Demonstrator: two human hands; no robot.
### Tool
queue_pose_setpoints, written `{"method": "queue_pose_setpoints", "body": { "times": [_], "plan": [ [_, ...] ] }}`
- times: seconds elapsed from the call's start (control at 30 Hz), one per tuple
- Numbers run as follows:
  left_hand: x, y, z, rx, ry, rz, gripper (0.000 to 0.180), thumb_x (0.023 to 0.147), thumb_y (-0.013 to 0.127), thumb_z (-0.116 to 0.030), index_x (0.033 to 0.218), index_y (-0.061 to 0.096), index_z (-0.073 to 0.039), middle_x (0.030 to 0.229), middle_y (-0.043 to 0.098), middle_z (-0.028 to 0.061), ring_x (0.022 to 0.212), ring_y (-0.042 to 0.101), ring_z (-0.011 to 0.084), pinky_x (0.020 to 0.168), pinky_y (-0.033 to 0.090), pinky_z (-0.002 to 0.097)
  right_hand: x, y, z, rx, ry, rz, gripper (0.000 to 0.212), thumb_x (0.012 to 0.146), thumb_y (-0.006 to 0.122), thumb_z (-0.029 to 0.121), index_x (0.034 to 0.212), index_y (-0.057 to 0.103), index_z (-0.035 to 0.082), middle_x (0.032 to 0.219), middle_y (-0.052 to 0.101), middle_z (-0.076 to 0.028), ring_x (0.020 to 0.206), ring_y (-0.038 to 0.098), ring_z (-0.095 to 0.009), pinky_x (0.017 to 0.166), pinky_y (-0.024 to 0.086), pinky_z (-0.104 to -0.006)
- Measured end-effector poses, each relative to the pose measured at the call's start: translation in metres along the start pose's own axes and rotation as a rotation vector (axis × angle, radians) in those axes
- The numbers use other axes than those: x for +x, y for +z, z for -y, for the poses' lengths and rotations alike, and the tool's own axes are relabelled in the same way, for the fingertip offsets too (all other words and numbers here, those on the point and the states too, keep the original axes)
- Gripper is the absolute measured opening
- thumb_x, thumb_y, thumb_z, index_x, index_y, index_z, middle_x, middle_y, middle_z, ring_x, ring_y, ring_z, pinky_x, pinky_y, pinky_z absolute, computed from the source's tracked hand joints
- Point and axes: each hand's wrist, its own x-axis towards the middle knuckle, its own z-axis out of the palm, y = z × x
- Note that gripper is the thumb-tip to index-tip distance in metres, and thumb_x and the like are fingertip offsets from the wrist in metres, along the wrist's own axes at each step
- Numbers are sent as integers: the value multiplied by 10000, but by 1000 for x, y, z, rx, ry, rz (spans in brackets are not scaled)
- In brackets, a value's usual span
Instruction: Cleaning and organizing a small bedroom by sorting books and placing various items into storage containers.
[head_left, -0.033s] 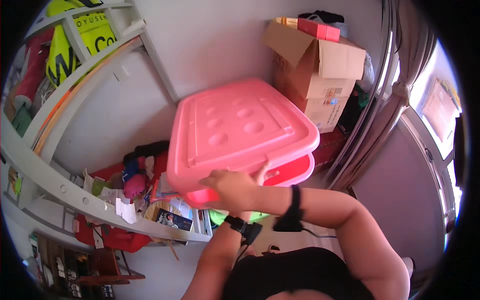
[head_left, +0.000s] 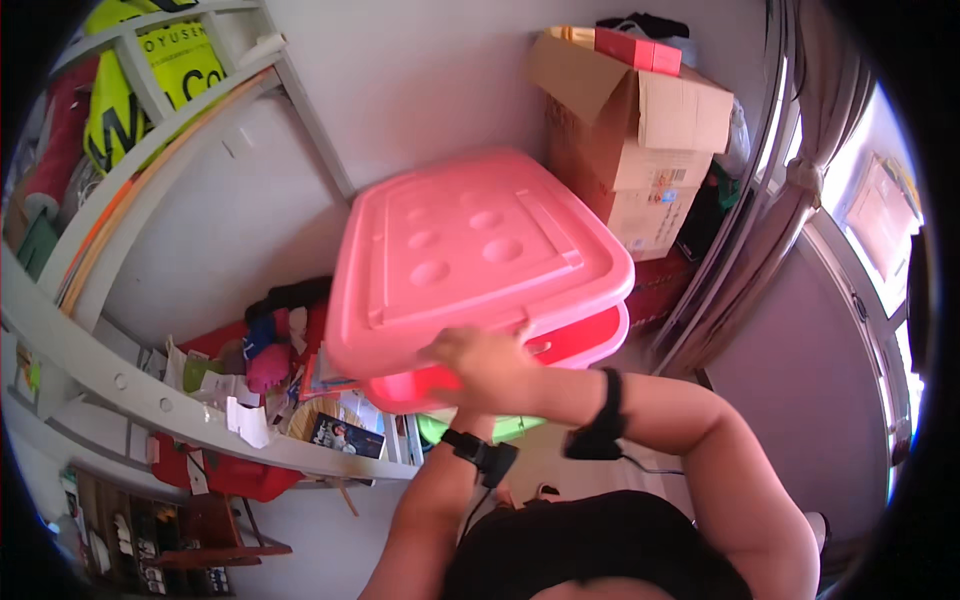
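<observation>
A pink plastic storage bin stands in front of me, its lid lying askew on top. The lid has round dimples and a raised rectangular border. Its front edge is lifted, so a gap shows the bin's inside. My right hand reaches across from the right to the lid's front edge; its fingers are smeared by motion. Beneath it my left forearm comes up, and my left hand is mostly hidden behind the right one, with only a fingertip showing at the gap. Both wrists wear black straps with small devices.
An open cardboard box with a red box on top stands behind the bin. At left, a grey metal bunk frame surrounds clothes and papers. Something green sits below the bin. A curtain hangs at right beside the window.
My right hand has shifted slightly right along the lid's front edge. The lid appears a little further left, and the view has moved slightly.
</observation>
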Motion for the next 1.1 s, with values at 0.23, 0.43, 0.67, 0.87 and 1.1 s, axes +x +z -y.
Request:
{"method": "queue_pose_setpoints", "body": {
  "times": [0.23,0.43,0.67,0.87,1.1],
  "plan": [
    [16,-34,17,190,189,352,409,939,510,-308,1254,491,-47,1174,593,118,1038,597,249,840,489,376,-103,-51,-171,-447,593,-957,617,715,710,162,1259,446,40,1258,451,-240,1167,430,-397,997,362,-469],
    [6,-54,5,369,42,250,501,946,461,-422,1284,455,-52,1144,583,139,1024,583,231,838,487,353,-108,-13,-212,607,1038,-905,678,720,770,332,1198,505,-70,1033,622,-191,913,627,-219,751,525,-348],
    [-49,-104,-24,734,-437,393,637,942,356,-563,1280,462,-34,1226,573,191,1022,611,255,742,516,333,-126,-27,-212,638,1001,-884,504,737,680,167,1175,550,-48,956,653,-189,843,655,-264,701,548,-367],
    [-95,-201,-81,555,-536,-121,957,849,284,-748,1397,260,36,1296,508,215,1082,579,317,744,518,341,-132,-20,-225,708,1086,-775,420,743,687,237,1049,624,-43,871,663,-145,732,656,-214,635,541,-327],
    [-66,-187,-66,615,100,-567,844,874,523,-564,1429,201,-16,1385,381,197,1172,504,305,824,513,391,-142,-13,-225,187,1239,-538,678,670,723,545,1077,610,15,974,659,-179,921,648,-267,841,491,-353]
  ]
}}
